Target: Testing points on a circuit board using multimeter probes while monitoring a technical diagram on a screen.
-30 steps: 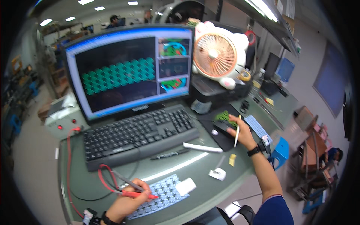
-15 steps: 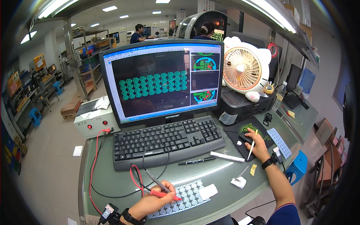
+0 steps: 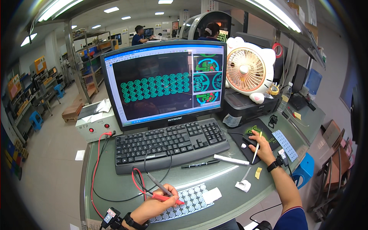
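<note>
In my left hand (image 3: 161, 201) are two test probes, a red probe (image 3: 163, 197) and a grey probe (image 3: 158, 183), pinched together by closed fingers. The red tip meets a panel of small round circuit boards (image 3: 190, 199) lying under the hand; the grey tip is hidden by my fingers. A white paper piece (image 3: 212, 195) covers the panel's right end. My right hand (image 3: 261, 147) is curled over a black computer mouse (image 3: 250, 140) on a dark mouse pad (image 3: 271, 134). A thin white pen-like stick (image 3: 256, 150) is tucked between its fingers.
Beyond the hands stand a keyboard (image 3: 172, 143) and a monitor (image 3: 155, 111) showing rows of green circles. A marker (image 3: 200, 164), white tube (image 3: 231, 159) and second panel (image 3: 285, 145) lie around. A fan (image 3: 245, 69) sits on a printer (image 3: 245, 109). Probe cables loop from a tester box (image 3: 96, 128).
The middle right pane on the monitor, dark before, now displays circular circuit drawings. Both hands keep nearly the same place and grip; the whole view has shifted very slightly.
</note>
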The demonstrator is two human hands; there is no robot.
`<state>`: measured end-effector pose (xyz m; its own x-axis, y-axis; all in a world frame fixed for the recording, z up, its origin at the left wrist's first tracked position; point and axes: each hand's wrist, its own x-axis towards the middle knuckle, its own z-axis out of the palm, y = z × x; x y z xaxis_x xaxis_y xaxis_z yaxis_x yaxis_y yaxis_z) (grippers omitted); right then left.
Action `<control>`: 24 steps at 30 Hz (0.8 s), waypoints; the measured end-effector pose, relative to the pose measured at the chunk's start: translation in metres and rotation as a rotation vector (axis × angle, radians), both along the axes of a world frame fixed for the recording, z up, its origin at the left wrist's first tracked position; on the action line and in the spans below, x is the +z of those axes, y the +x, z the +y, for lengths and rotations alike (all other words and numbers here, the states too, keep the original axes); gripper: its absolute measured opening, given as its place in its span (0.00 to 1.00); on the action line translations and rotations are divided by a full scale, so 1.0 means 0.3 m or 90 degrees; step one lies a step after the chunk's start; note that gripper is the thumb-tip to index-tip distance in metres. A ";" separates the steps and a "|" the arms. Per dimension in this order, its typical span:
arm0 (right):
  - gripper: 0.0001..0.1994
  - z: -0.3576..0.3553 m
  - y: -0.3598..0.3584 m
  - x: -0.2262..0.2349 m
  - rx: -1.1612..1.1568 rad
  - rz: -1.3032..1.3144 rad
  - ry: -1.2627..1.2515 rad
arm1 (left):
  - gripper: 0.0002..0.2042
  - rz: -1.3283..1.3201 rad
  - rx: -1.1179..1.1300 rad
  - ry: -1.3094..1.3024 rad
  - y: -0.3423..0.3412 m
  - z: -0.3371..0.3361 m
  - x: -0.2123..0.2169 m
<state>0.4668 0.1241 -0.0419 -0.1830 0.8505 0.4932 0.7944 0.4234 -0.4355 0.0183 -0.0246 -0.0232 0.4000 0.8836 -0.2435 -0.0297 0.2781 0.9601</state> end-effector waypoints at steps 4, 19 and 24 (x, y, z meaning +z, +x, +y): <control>0.21 0.008 0.009 -0.008 -0.003 -0.003 0.000 | 0.07 -0.017 -0.005 0.018 -0.003 0.001 -0.014; 0.24 -0.034 -0.013 0.049 -0.021 0.050 0.132 | 0.10 -0.011 -0.009 0.036 0.000 -0.008 -0.016; 0.20 -0.179 -0.234 0.200 0.167 0.345 -0.076 | 0.07 0.008 -0.006 0.008 0.001 -0.015 -0.018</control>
<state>0.3965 0.0703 0.0181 -0.1437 0.8660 0.4790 0.3216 0.4986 -0.8049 0.0187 -0.0290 -0.0285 0.4048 0.8832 -0.2369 -0.0157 0.2658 0.9639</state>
